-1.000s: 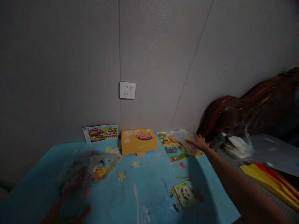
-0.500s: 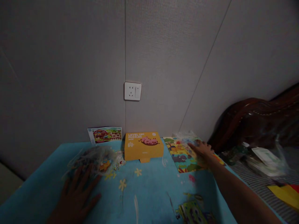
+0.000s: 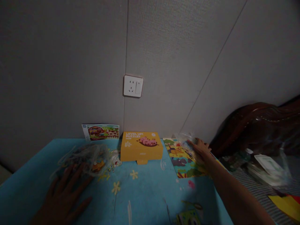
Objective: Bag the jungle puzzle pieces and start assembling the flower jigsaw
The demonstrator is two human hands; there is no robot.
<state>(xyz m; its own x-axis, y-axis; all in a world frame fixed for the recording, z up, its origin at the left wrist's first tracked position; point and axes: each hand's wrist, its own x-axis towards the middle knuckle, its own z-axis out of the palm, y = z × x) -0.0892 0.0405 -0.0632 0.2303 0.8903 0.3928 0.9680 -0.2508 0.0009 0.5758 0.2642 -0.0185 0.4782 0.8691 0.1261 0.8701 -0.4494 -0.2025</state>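
My left hand [image 3: 64, 195] lies at the left of the table, its fingers spread and their tips at the near edge of a clear plastic bag [image 3: 87, 156] of puzzle pieces. An orange puzzle piece [image 3: 97, 166] shows through that bag. At the far right, my right hand [image 3: 202, 149] is closed on a second clear plastic bag [image 3: 184, 136], with some fingers hidden. This bag rests on a colourful puzzle board [image 3: 179, 162] with animals. Between the hands stands a yellow puzzle box [image 3: 142, 147] with a pink pig picture.
A farm picture card [image 3: 103, 132] leans on the wall behind the left bag. The blue tablecloth [image 3: 145, 190] has printed flowers and a cartoon figure. A wall socket [image 3: 133, 86] is above the box. Right of the table are a dark leather headboard [image 3: 264, 131] and a plastic bottle [image 3: 245, 156].
The camera view has shifted slightly. My left hand still lies spread at the left bag, and my right hand remains at the bag on the puzzle board.
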